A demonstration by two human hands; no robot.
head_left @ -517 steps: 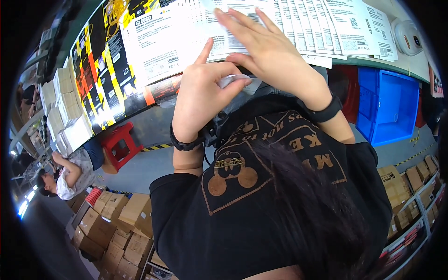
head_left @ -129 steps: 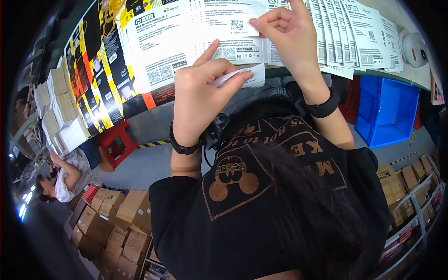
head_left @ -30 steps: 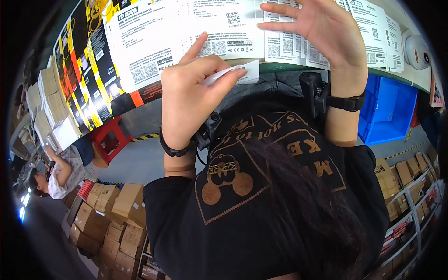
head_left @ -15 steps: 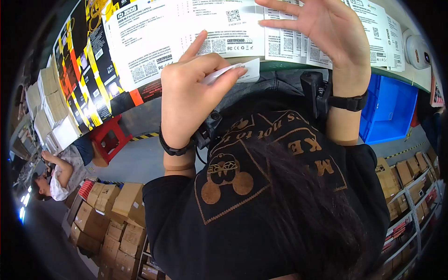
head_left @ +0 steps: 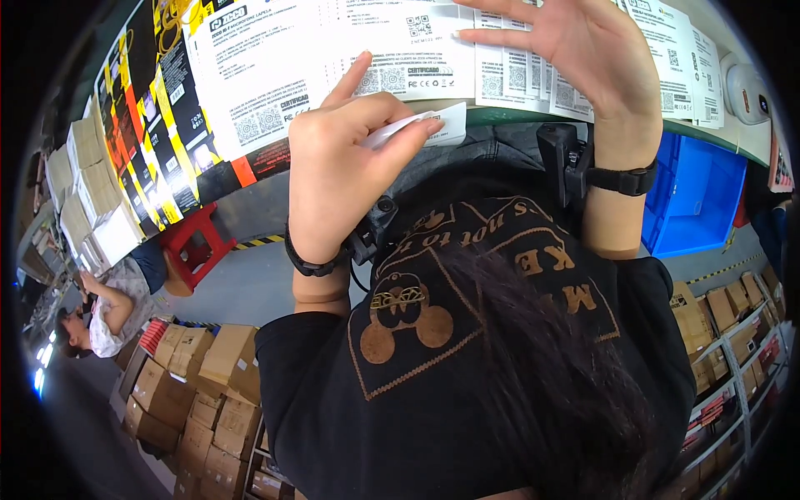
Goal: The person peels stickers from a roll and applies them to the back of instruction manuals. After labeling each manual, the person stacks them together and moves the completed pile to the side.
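White sheet [head_left: 433,54]: position relative to the hands

Head view: the white sheet extends leftward from the right hand [head_left: 596,62]. Its fingers are spread, tips over the sheet's right margin; contact cannot be confirmed. The left hand [head_left: 354,158] pinches a folded paper strip [head_left: 451,125] with its thumb, just below the sheet's lower edge, forefinger extended over the sheet. The strip's long axis points rightward, slightly upward. Both hands are close.

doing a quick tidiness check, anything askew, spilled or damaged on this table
Nothing looks spilled or clearly damaged. A bit untidy: the white sheets at right overlap with staggered lower edges, and the looped yellow strands at upper left lie in a loose tangle.
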